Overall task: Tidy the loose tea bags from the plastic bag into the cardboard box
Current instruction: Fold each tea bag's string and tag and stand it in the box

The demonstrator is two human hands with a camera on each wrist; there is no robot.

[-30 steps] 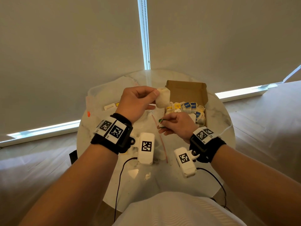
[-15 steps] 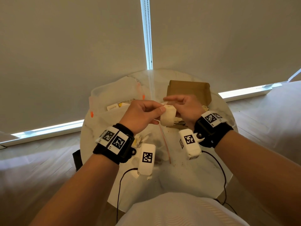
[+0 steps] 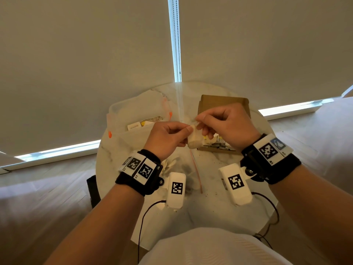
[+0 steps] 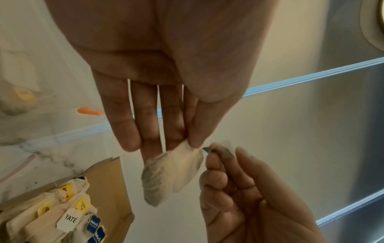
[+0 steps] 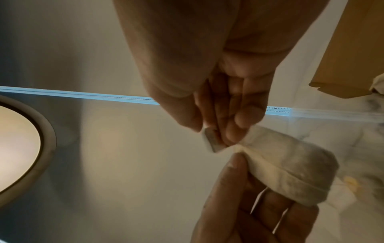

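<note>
A cream tea bag hangs above the round marble table, just in front of the cardboard box. My left hand pinches its top corner between thumb and fingers; in the left wrist view the tea bag dangles below the fingers. My right hand pinches the small paper tag right beside the bag's top. The box holds several tagged tea bags. The clear plastic bag lies at the back left with a few sachets inside.
A thin red strip lies on the table between my wrists, among scattered tea crumbs. Black cables run off the near edge. Window blinds hang close behind the table.
My right hand rose from near the table, carrying the tag up to the tea bag. The left hand brought the bag slightly lower and nearer. Both hands now meet in front of the box.
</note>
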